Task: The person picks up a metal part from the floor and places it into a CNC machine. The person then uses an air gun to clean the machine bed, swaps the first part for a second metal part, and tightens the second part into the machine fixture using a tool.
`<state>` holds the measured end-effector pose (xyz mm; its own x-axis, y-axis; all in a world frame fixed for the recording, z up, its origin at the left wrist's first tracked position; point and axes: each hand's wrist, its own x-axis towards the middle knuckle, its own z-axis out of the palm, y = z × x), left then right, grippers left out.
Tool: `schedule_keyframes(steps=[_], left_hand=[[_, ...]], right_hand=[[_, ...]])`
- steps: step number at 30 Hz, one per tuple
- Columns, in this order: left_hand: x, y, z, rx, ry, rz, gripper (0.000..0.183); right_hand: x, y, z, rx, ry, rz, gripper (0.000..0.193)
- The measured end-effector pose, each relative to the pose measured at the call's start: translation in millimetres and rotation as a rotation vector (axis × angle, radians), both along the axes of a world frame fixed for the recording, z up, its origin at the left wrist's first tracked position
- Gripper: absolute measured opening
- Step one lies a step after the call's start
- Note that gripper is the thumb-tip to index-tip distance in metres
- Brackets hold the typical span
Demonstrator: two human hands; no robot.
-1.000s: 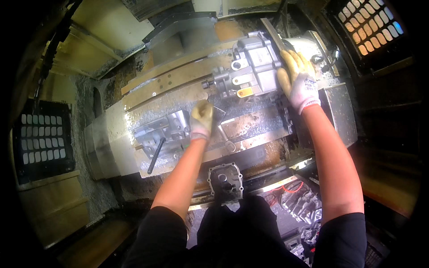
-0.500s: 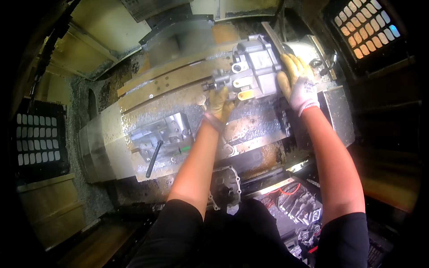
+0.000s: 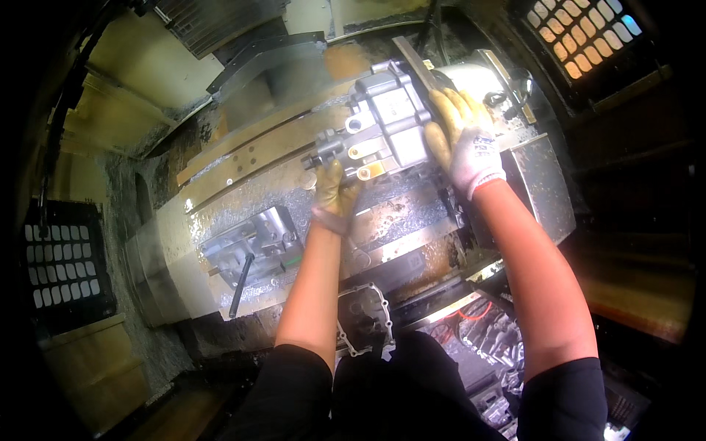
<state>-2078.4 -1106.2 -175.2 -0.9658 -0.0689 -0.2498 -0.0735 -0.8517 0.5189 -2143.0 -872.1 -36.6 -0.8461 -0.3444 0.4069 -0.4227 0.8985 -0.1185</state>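
Observation:
A grey cast-metal housing point(image 3: 403, 117) with ribbed edges and several lugs lies on the machine table point(image 3: 243, 165). My left hand point(image 3: 334, 195), in a yellow-coated glove, is closed around the small fittings at the housing's left end; part of its grip is hidden. Along the right side of the housing, my right hand point(image 3: 463, 140), gloved in the same way, lies with fingers stretched out and thumb apart. Its fingertips reach beside a flat metal bar point(image 3: 413, 62) that stands against the housing's right edge.
A metal fixture block point(image 3: 257, 239) with a black-handled lever point(image 3: 241, 285) sits at the table's left. Below the near edge is an open cast frame point(image 3: 387, 316). More castings point(image 3: 500, 345) lie at lower right. Slotted panels point(image 3: 66, 264) flank the machine's interior.
The whole scene has shifted left in the picture and turned slightly. Both hands stay at the housing, which shows no clear movement on the table.

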Motion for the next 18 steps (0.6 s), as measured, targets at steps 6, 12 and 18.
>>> schedule_keyframes(steps=[6,12,18], left_hand=[[-0.4,3.2,3.2,0.022,0.060,-0.013,0.054],[0.2,-19.9,-16.8,-0.179,-0.024,0.029,0.054],[12.3,-42.4,19.9,-0.285,-0.049,0.044,0.057]], right_hand=[[0.2,0.0,1.3,-0.015,-0.008,-0.021,0.052],[-2.4,0.4,8.5,0.002,-0.038,-0.027,0.055],[1.8,0.9,7.0,0.012,-0.047,-0.045,0.055]])
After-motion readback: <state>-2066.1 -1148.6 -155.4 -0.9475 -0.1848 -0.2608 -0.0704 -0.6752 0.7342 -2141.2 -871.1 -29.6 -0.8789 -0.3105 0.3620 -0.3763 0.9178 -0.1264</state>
